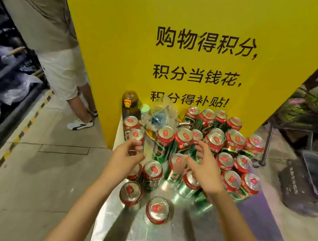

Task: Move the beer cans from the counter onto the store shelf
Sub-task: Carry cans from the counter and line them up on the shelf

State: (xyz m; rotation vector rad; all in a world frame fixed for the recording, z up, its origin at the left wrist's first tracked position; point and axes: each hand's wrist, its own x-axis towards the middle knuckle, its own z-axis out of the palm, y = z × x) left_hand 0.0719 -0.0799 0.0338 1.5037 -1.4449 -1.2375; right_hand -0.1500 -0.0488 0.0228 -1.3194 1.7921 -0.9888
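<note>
Several red-and-green beer cans [163,143] stand upright on a shiny metal counter [179,226], crowded toward the back and right. My left hand [125,156] hovers over the left side of the cluster, fingers curled apart, holding nothing. My right hand [205,168] reaches in above the middle cans, fingers spread and empty. Between the two hands stands a can [176,168], with a taller pair just behind it. No store shelf can be made out for certain.
A tall yellow sign panel [199,47] rises right behind the cans. A brown bottle with an orange cap [128,106] and a crumpled clear plastic bag [160,114] sit at the counter's back left. A person [63,64] stands on the tiled floor at left.
</note>
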